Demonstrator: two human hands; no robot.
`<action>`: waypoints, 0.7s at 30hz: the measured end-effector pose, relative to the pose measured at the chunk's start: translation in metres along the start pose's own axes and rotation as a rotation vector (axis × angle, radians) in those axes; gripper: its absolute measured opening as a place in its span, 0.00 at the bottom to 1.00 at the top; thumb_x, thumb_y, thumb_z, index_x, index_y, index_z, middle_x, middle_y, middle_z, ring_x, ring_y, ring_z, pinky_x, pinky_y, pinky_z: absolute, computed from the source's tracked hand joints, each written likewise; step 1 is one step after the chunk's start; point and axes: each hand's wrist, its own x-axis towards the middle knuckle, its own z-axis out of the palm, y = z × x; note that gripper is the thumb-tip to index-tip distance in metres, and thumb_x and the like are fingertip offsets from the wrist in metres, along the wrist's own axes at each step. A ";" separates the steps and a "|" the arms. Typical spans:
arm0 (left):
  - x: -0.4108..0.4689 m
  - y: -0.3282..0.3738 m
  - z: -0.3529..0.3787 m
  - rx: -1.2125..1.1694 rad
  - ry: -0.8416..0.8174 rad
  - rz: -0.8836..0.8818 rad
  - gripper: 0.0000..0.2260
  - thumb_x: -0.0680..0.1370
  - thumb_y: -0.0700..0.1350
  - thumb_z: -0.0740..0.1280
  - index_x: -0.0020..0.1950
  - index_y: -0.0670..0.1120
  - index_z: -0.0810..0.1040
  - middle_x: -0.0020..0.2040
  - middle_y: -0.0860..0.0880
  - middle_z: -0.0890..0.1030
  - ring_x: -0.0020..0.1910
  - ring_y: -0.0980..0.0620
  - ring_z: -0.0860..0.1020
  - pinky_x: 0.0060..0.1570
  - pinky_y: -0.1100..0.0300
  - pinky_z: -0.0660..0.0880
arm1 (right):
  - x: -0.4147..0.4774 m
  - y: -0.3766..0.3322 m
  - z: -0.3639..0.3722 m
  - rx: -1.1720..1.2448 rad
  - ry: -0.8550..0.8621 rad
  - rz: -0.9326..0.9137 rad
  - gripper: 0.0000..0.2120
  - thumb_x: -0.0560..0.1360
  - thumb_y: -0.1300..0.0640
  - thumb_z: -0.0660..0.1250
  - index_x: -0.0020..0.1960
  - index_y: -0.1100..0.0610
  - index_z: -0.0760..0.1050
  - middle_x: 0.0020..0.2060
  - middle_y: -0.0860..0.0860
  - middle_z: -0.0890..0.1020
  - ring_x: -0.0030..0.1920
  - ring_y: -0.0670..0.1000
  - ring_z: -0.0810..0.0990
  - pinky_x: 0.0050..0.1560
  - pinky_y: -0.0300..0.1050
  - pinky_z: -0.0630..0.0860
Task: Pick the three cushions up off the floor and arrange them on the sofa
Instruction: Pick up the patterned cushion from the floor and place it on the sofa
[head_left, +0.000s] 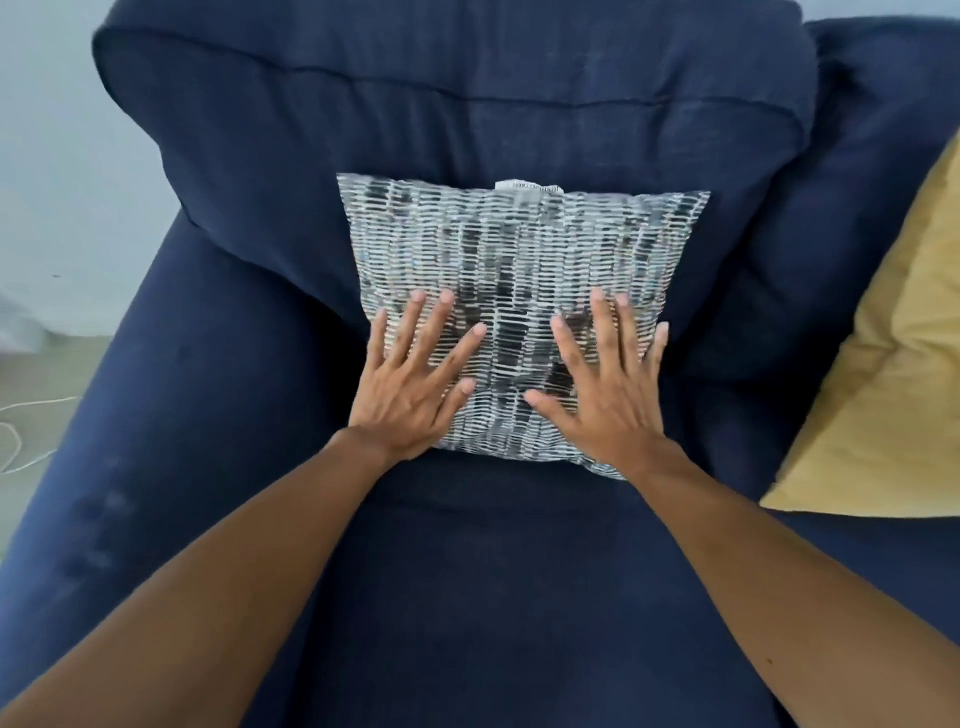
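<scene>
A grey-and-white patterned cushion (511, 260) leans upright against the back of the navy sofa (467, 571), on its left-hand seat. My left hand (415, 384) lies flat on the cushion's lower left, fingers spread. On the lower right of the cushion my right hand (608, 389) rests the same way, palm down. Neither hand grips anything. A yellow cushion (893, 374) leans against the sofa back at the right edge of view, partly cut off. No third cushion shows.
The sofa's padded left armrest (156, 395) runs along the left. Beyond it are a pale wall and a strip of light floor (36, 426) with a thin white cord lying on it.
</scene>
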 end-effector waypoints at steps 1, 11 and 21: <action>-0.004 0.007 0.007 -0.010 0.000 -0.005 0.26 0.86 0.59 0.50 0.84 0.54 0.52 0.83 0.42 0.50 0.82 0.38 0.47 0.77 0.34 0.46 | -0.002 -0.006 0.007 0.007 0.006 -0.008 0.42 0.78 0.26 0.50 0.83 0.47 0.46 0.82 0.59 0.45 0.82 0.62 0.41 0.74 0.71 0.33; -0.016 -0.001 0.089 0.054 0.104 0.020 0.26 0.86 0.58 0.52 0.83 0.55 0.53 0.84 0.47 0.46 0.83 0.44 0.47 0.77 0.35 0.47 | -0.024 0.011 0.097 -0.063 0.041 -0.024 0.51 0.72 0.20 0.55 0.83 0.46 0.41 0.82 0.56 0.38 0.81 0.59 0.36 0.74 0.70 0.33; -0.013 -0.050 0.094 0.117 0.103 0.085 0.27 0.85 0.57 0.55 0.83 0.54 0.56 0.82 0.42 0.58 0.81 0.39 0.57 0.75 0.30 0.52 | -0.029 0.059 0.099 -0.075 -0.116 0.003 0.54 0.68 0.18 0.53 0.83 0.44 0.38 0.82 0.53 0.35 0.81 0.59 0.35 0.73 0.70 0.31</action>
